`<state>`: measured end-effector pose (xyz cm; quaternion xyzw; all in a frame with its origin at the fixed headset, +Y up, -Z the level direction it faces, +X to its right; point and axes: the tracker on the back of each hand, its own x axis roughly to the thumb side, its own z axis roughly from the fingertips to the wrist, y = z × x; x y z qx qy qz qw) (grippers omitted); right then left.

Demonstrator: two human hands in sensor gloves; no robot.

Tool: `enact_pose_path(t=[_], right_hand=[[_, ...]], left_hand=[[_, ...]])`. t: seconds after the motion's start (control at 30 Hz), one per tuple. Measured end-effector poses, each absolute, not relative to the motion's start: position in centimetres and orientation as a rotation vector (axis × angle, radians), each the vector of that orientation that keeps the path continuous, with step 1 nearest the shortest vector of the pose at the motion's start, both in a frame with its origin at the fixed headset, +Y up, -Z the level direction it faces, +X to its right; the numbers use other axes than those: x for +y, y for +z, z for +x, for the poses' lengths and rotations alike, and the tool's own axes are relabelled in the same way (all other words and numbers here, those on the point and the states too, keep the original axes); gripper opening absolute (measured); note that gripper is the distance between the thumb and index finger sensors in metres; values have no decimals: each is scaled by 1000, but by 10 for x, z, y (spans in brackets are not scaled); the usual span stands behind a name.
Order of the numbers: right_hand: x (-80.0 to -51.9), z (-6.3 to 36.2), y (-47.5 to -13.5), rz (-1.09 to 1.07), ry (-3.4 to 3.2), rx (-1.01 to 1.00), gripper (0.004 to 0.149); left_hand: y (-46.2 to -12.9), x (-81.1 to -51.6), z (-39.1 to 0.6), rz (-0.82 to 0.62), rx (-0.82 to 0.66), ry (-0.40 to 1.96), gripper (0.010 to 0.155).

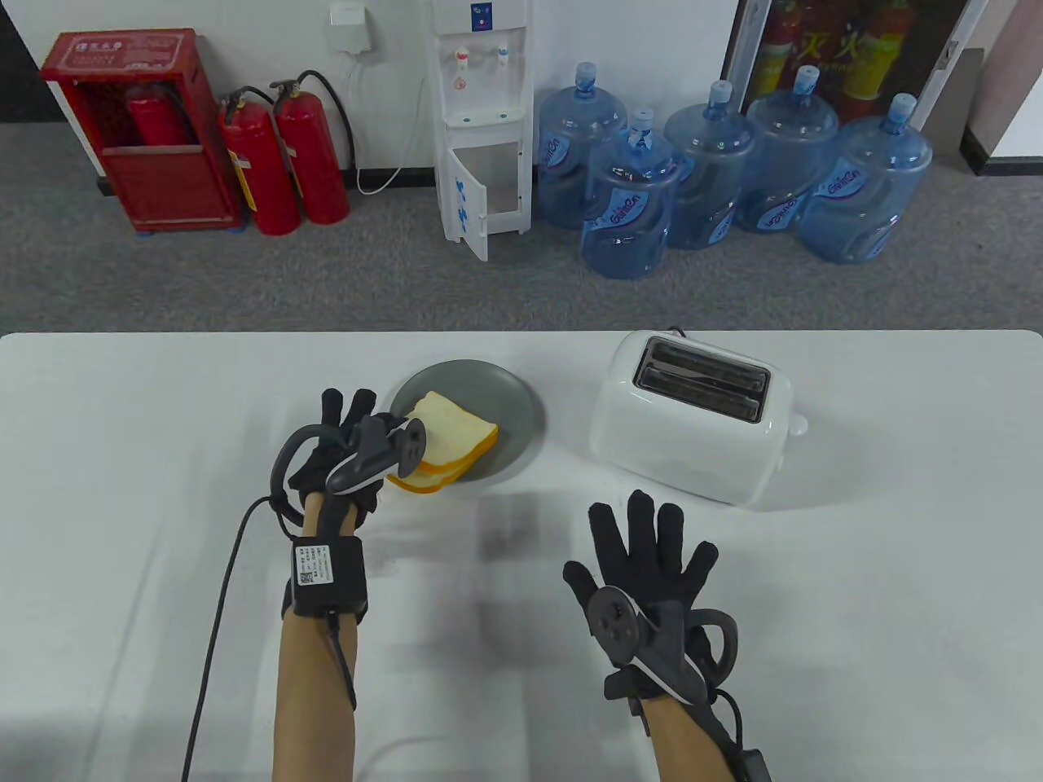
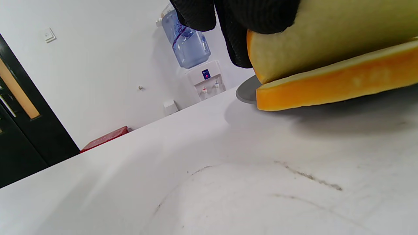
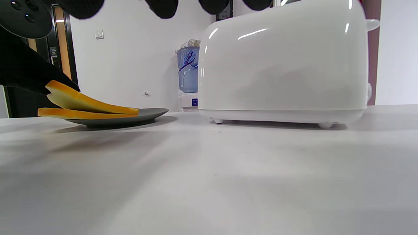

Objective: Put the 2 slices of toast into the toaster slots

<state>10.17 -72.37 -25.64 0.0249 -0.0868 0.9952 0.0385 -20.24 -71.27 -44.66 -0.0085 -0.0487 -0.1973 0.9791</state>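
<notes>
1. The left hand (image 1: 346, 452) has its fingers curled on the near left edge of the upper slice of toast (image 1: 452, 430); the left wrist view shows gloved fingertips (image 2: 261, 19) pressed over the top of that slice at its corner.
2. That upper slice is tilted: its gripped end is raised and its far end lies on the lower slice (image 1: 420, 481), as the right wrist view shows.
3. The lower slice lies flat on the grey plate (image 1: 509, 399), with its near end jutting past the plate's rim over the desk (image 1: 163, 423).
4. The right hand (image 1: 644, 570) is wide open, fingers straight and spread, palm down, holding nothing. It sits low above the desk, near the front of the toaster (image 1: 693, 423) but apart from it.
5. The white toaster stands to the right of the plate, well apart from the slices, and both of its slots (image 1: 702, 380) are bare.
6. Both forearms reach in from the near edge of the desk, the left toward the plate, the right toward the toaster.
</notes>
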Motion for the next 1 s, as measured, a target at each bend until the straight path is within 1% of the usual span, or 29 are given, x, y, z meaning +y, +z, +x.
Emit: enact_pose_path(t=[0.43,0.6,0.8,1.0], right_hand=[[-724,101,-257,75,3053,-254,73],[-724,101,-257,73,3050,-254,73],[-725,99,-257,80,3049,-247,73],[-725,99,-257,81,3048,-248,73]], left_hand=[[-447,-694,-191,89,-75,-386,50],[-448,-689,-185,115,-28,-329,50],[-446,-679,-176,193,1,-293,50],[-441,-665,-176,264,8,-254,50]])
